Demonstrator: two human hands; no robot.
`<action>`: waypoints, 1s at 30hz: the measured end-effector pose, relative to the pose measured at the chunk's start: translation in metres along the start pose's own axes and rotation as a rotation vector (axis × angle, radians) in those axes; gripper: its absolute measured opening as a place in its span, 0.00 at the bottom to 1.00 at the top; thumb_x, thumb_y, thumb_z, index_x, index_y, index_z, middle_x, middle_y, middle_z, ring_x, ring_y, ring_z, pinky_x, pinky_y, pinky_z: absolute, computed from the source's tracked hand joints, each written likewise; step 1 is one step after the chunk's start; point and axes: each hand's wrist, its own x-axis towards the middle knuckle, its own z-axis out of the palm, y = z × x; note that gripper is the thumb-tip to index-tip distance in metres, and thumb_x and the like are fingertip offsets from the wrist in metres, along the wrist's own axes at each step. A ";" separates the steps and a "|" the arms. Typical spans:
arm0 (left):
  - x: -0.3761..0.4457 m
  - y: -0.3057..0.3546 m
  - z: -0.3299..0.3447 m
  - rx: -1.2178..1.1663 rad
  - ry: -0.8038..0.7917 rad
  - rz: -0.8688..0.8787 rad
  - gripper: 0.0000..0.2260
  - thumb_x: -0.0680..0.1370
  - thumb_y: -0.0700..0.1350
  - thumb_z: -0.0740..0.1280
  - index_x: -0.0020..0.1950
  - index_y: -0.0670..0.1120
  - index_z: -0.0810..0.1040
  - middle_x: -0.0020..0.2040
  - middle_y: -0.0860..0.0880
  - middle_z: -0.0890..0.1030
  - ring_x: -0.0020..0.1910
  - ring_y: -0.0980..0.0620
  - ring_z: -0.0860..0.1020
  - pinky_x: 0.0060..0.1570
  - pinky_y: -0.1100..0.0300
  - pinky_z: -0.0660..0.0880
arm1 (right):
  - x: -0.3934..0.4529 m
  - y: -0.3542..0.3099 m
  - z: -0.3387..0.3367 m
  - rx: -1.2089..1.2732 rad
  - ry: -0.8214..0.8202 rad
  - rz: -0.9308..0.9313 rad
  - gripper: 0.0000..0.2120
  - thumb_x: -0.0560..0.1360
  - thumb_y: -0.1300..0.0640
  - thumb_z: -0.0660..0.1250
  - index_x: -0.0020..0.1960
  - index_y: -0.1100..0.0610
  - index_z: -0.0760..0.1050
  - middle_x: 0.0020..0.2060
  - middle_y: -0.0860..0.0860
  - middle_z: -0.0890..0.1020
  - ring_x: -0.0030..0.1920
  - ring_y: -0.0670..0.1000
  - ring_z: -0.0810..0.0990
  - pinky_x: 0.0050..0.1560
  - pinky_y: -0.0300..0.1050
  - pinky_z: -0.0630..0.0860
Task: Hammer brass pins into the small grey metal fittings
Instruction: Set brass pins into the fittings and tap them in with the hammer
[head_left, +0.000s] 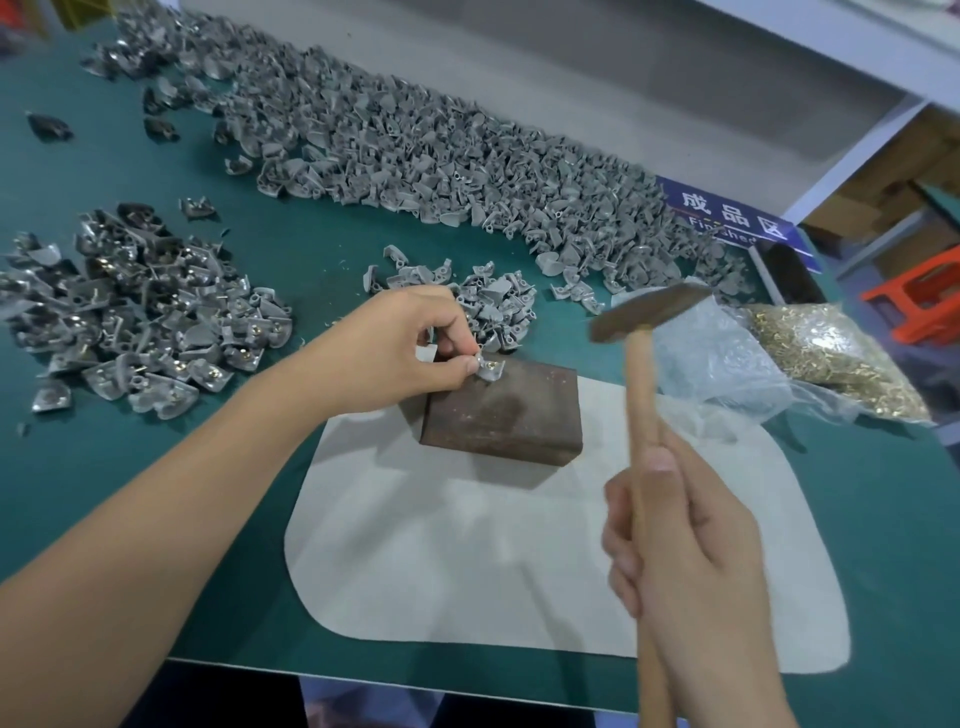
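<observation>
Hammer (652, 310) up and to the right of the fitting (488, 370), head blurry, handle pointing back at the right hand (691, 561) wrapped round it.

Left hand (410, 348) is way closer, pinching the fitting on the far-left corner of the rusty block (501, 410). Can't really see the pin, fingertips (470, 365) hide it.

Grey fitting on the block, hammer raised

The small grey fitting (491, 370) sits at the block's far-left corner; the hammer (641, 358), wooden-handled, head blurred, hangs at its 3 o'clock; brass pins (826, 358), seemingly bagged, lie further right.
</observation>
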 end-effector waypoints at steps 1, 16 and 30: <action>-0.001 0.001 0.001 0.002 0.009 -0.006 0.04 0.76 0.47 0.75 0.43 0.54 0.82 0.43 0.55 0.79 0.47 0.54 0.78 0.47 0.64 0.74 | 0.004 0.005 -0.007 -0.078 0.040 -0.010 0.13 0.86 0.57 0.58 0.58 0.47 0.81 0.31 0.50 0.70 0.28 0.49 0.65 0.25 0.41 0.61; -0.007 0.010 0.018 0.101 0.122 0.098 0.03 0.75 0.43 0.74 0.44 0.50 0.82 0.44 0.57 0.78 0.47 0.58 0.76 0.51 0.61 0.73 | 0.022 0.020 -0.012 -1.275 -0.110 0.083 0.26 0.82 0.35 0.51 0.79 0.37 0.61 0.48 0.46 0.69 0.55 0.53 0.75 0.48 0.51 0.76; -0.127 -0.006 -0.027 0.667 0.660 -0.198 0.02 0.74 0.49 0.70 0.44 0.52 0.80 0.44 0.56 0.77 0.50 0.50 0.76 0.59 0.53 0.62 | 0.032 0.026 0.115 -0.715 0.119 -1.298 0.10 0.81 0.59 0.65 0.53 0.58 0.86 0.39 0.52 0.81 0.39 0.56 0.73 0.40 0.52 0.65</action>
